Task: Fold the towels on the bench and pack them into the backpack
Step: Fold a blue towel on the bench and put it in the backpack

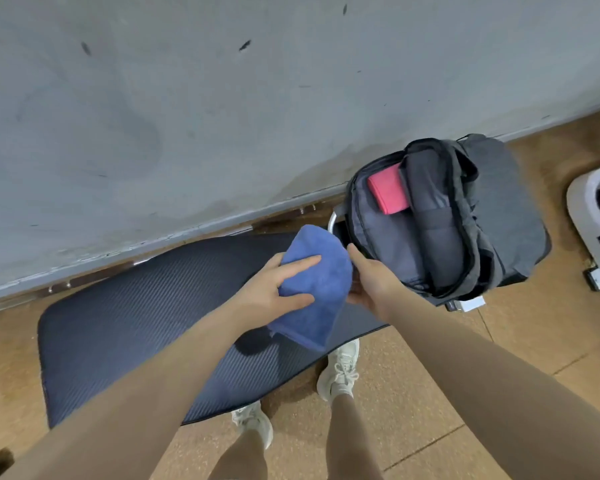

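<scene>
Open backpack (465, 216) on padded bench (146, 327)

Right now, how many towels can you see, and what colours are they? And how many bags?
Blue folded terry towel, held between the left hand and the right hand: 1
Pink folded towel, inside the backpack: 1
Grey fabric backpack, unzipped on the bench: 1
Total: 3
</scene>
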The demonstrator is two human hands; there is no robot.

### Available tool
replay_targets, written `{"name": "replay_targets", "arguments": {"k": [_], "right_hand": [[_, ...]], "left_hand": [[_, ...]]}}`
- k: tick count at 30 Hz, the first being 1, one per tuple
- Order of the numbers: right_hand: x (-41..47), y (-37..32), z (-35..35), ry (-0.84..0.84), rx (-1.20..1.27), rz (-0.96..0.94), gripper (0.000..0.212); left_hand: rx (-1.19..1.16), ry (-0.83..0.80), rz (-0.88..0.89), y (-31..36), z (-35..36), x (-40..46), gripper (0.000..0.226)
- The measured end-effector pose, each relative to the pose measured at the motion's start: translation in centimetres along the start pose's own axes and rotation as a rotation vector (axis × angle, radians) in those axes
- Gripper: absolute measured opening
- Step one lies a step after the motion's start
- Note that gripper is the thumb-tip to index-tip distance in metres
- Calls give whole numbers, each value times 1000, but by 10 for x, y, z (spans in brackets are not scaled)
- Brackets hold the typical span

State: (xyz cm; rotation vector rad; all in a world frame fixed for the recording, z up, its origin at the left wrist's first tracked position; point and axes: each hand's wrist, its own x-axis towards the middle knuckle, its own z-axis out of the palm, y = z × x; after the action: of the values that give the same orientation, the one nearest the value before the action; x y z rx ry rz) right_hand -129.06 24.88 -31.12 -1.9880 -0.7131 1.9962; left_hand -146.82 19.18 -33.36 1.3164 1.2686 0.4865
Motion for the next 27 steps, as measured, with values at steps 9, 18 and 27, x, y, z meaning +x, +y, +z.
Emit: {"name": "replay_targets", "arguments": {"k": [9,18,27], "right_hand": [[81,-18,-150,674,-1379,-530,63],[132,-18,-179,540,-1434,-422,94],[79,-57,-230,352,-848,-631,66]], "left_hand": [[-142,164,-14,19,68,104,55],[-67,223,-66,34,107,184,58],[-377,417,-139,83,158,236,63]]}}
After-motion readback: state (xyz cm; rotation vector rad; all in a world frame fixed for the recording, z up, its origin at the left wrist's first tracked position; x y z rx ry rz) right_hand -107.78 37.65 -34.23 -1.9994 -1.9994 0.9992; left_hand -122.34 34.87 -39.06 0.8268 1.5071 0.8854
